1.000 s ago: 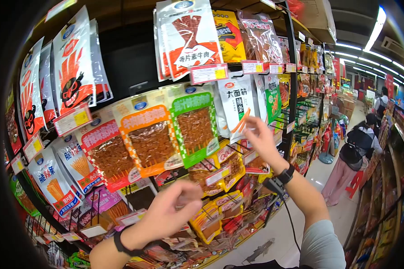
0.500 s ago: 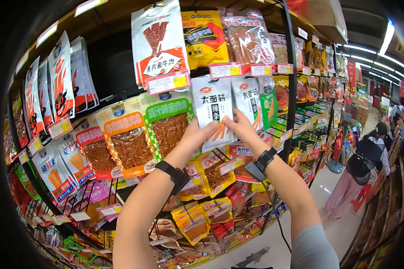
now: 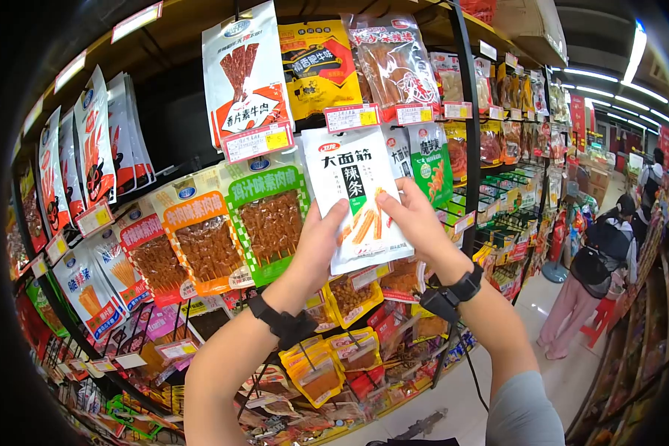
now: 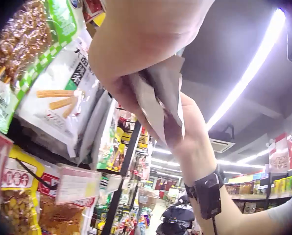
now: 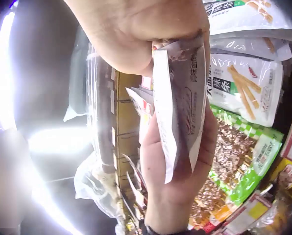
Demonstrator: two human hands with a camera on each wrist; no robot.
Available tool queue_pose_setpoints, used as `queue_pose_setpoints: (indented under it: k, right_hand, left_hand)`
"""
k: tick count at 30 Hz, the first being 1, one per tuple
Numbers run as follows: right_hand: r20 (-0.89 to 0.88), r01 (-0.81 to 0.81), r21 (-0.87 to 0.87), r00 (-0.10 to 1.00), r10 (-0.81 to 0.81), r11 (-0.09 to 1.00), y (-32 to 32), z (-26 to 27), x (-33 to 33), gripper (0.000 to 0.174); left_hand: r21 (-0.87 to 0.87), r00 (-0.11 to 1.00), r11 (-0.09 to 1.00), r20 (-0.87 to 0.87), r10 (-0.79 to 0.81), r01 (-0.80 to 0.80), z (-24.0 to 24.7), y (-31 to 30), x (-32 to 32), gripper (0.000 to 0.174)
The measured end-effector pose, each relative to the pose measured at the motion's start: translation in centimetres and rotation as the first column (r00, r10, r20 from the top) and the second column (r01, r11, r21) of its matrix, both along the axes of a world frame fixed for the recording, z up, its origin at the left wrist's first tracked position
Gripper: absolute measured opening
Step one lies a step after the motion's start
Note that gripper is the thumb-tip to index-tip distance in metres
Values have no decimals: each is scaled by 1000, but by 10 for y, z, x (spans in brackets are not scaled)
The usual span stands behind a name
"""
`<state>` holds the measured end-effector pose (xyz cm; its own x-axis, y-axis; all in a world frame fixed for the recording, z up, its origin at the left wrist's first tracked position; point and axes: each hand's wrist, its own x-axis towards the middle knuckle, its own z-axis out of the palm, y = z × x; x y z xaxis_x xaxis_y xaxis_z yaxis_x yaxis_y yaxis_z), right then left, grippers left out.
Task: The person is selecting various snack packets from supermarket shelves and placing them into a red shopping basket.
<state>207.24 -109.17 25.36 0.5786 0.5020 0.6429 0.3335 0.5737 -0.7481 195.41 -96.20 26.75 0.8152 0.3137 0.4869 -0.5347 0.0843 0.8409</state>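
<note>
Left hand (image 3: 316, 249): partly closed, pinching the left side of a white snack packet (image 3: 355, 189), thumb lying on its front. Right hand (image 3: 421, 227): partly closed, gripping the opposite side, thumb likewise pressing the front. Packet: facing the wearer, leaning slightly, hovering before the rack between both hands. Just behind, to the right: similar white packets (image 3: 399, 160) hanging. To the left: a green-bordered packet (image 3: 266, 215) hanging. Above: pink-edged price labels (image 3: 259, 141) lining the rack. Farther right: a person with a backpack (image 3: 598, 249) standing in the aisle.

Person w/ dark backpack (image 3: 606, 241) in aisle, nr red stool (image 3: 599, 321).
</note>
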Motion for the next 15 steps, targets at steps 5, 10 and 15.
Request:
queue_pose_setpoints:
  k: [5, 10, 15]
  right_hand:
    - [21, -102, 107, 995, 100, 989, -19, 15, -11, 29]
    - [-53, -140, 123, 988, 148, 983, -40, 0, -46, 31]
    - [-90, -153, 104, 982, 163, 983, -53, -42, -81, 34]
  left_hand:
    - [32, 994, 999, 103, 20, -24, 13, -25, -15, 37]
    - [57, 995, 994, 56, 85, -89, -4, -36, -35, 37]
    - [67, 995, 993, 11, 96, -96, -44, -49, -73, 41]
